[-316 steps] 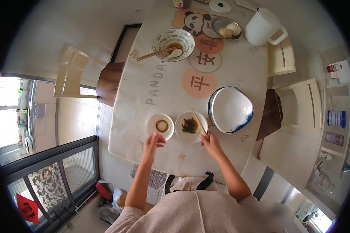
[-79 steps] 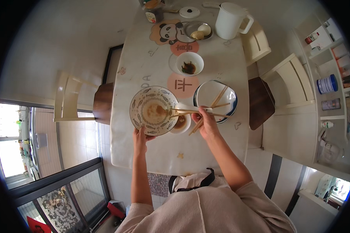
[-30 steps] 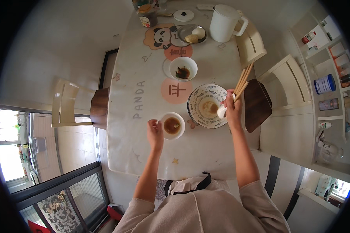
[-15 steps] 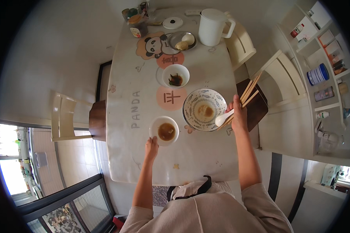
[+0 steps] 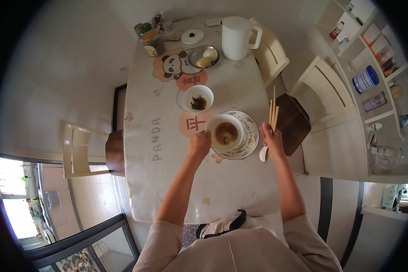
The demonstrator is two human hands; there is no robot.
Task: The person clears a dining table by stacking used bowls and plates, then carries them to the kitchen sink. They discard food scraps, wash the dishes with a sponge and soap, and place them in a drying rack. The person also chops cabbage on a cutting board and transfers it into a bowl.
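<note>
My left hand (image 5: pixel 199 144) grips the rim of a small white bowl (image 5: pixel 213 129) holding brown broth with a bit of green in it. That bowl is over the left part of a large fish-patterned bowl (image 5: pixel 251 141), hiding much of its inside. Bunched in my right hand (image 5: pixel 273 140), at the large bowl's right edge, are several wooden chopsticks (image 5: pixel 274 113) and a white spoon (image 5: pixel 262 154), whose bowl end hangs below the fingers. Farther back stands another white bowl (image 5: pixel 207 91) with dark sauce and green pieces.
At the back are a metal plate (image 5: pixel 193 55) with an egg and a yellowish lump, a white pitcher (image 5: pixel 235 43), a round white lid (image 5: pixel 192 36) and a jar (image 5: pixel 153 44). Chairs flank the table; a shelf unit (image 5: pixel 347 115) lines the right.
My left hand has carried the broth bowl rightward and away from me, over the patterned bowl. My right hand has shifted slightly, with the chopsticks and spoon now more upright.
</note>
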